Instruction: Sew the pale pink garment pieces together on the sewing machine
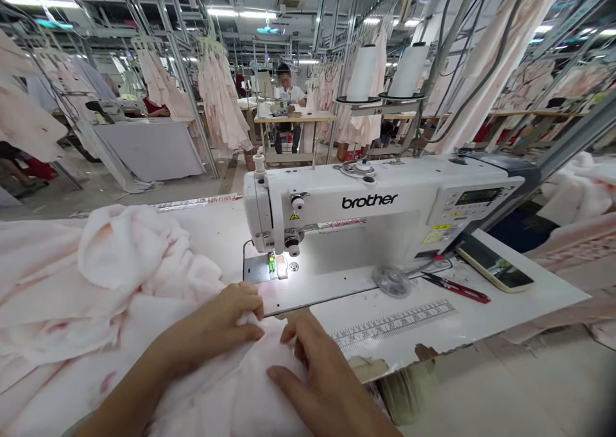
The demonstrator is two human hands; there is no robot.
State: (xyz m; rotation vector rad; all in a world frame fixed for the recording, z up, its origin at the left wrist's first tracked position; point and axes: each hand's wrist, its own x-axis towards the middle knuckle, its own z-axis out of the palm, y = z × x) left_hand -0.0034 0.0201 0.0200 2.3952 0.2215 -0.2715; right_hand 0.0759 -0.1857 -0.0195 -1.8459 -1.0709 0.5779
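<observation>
Pale pink fabric [144, 315] with reddish blotches is heaped over the left of the table and hangs toward me. My left hand [231, 315] has its fingers closed on the cloth, just in front of the needle plate. To its right, my right hand [310, 366] grips a fold of the same cloth between thumb and curled fingers. Both hands are near the table's front edge. Beyond them stands a white Brother sewing machine [356, 199]. Its presser foot [272, 264], with a green part, is lit by the lamp and sits behind my left hand.
A printed ruler strip [394, 321] runs along the table's front. Red-handled thread snips [457, 289], a phone [495, 264] and a clear round container [392, 280] lie at right. Thread cones [363, 74] stand above. Hanging garments [216, 97] and a seated person [289, 94] are farther back.
</observation>
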